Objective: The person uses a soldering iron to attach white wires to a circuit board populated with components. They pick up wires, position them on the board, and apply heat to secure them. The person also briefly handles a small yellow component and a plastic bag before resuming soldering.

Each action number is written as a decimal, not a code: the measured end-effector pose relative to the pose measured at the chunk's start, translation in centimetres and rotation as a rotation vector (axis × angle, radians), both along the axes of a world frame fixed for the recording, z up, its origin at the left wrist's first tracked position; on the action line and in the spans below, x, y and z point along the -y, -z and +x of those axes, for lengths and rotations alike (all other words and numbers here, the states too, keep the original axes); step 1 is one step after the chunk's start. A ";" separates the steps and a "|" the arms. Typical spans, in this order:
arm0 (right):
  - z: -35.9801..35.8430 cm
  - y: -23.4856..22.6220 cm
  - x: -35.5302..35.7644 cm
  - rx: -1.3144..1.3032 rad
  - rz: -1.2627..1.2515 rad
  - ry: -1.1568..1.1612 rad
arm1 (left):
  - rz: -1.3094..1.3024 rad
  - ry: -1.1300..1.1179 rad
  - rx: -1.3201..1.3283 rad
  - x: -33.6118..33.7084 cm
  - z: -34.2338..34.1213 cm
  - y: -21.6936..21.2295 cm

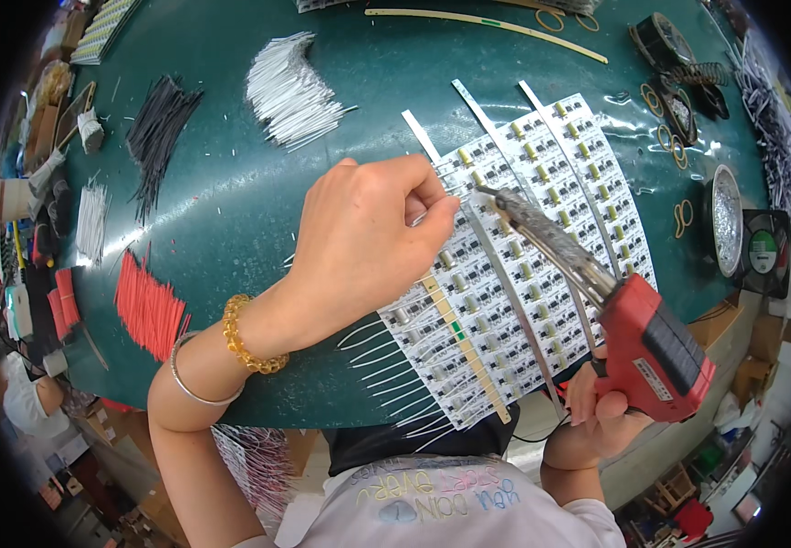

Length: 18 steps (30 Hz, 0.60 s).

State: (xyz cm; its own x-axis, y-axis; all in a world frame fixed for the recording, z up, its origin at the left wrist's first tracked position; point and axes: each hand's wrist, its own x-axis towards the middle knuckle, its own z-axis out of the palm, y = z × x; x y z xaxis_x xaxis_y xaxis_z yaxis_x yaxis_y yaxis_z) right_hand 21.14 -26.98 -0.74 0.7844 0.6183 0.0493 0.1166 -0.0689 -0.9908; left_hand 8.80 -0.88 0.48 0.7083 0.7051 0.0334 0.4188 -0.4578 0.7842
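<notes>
My left hand (368, 233) is closed in a pinch above the upper left part of a white circuit board panel (496, 320). A thin white wire shows at its fingertips, mostly hidden by the hand. My right hand (596, 406) grips a red soldering gun (655, 352) from below, its metal barrel pointing up and left. The gun's tip (485, 190) is at the panel, close to my left fingertips. Rows of small black and yellowish parts cover the panel, and several white wires (395, 374) stick out from its left edge. Long thin strips (514, 310) lie across it.
On the green table (222, 128) lie bundles of white wires (295, 91), black wires (160, 137) and red wires (151, 306). A solder spool (660, 41), a metal bowl (726, 219), a small fan (765, 254) and rubber bands (683, 217) stand or lie at the right.
</notes>
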 end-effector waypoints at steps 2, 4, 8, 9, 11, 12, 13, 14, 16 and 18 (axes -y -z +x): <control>-0.2 -0.7 -1.0 -0.037 0.090 -0.034 | 0.004 -0.001 0.001 0.1 0.0 0.0; -0.3 -1.5 -1.3 -0.143 0.118 -0.072 | -0.009 -0.004 -0.001 0.1 -0.1 -0.1; -0.8 -1.5 -1.2 -0.117 0.107 -0.064 | -0.023 -0.015 0.021 0.2 -0.2 0.0; -0.9 -1.2 -1.0 -0.119 0.121 -0.057 | -0.022 0.003 0.016 0.1 -0.2 0.0; -0.9 -1.3 -0.7 -0.122 0.136 -0.063 | -0.021 0.035 0.009 -0.3 -0.5 -0.3; -0.9 -1.6 -0.7 -0.125 0.136 -0.075 | 0.000 0.073 -0.075 -0.6 -0.9 -1.2; -0.8 -1.5 -0.5 -0.126 0.137 -0.079 | 0.022 0.118 -0.156 -1.1 -1.2 -2.4; -0.5 -1.5 -0.2 -0.111 0.134 -0.084 | 0.041 0.158 -0.242 -1.4 -1.6 -3.7; -0.1 -1.3 0.3 -0.085 0.126 -0.095 | 0.049 0.098 -0.165 -1.6 -2.3 -5.4; -0.1 -1.2 0.4 -0.115 0.142 -0.098 | 0.137 0.113 -0.063 -1.4 -2.1 -5.3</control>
